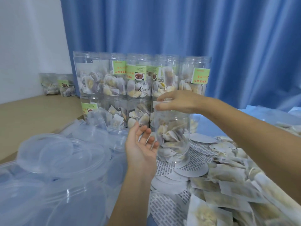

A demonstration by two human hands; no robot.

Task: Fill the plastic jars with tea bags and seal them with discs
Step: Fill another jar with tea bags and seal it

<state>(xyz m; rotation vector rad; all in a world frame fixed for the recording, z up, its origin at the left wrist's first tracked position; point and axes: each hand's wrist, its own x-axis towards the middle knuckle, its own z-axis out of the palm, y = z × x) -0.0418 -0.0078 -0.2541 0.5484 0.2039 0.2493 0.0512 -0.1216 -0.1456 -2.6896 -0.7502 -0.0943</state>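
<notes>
- A clear jar (pixel 172 136) stands upright in the middle of the frame, partly full of tea bags.
- The right hand (pixel 177 101) grips the jar's top, fingers pinched at the rim.
- The left hand (pixel 141 144) is open, palm up, just left of the jar, fingertips close to its side.
- Round discs (pixel 171 180) lie under and below the jar.
- Loose tea bags (pixel 236 185) fill the lower right.
- Filled jars (pixel 140 88) are stacked behind.
- Clear lids (pixel 53 154) pile at lower left.
</notes>
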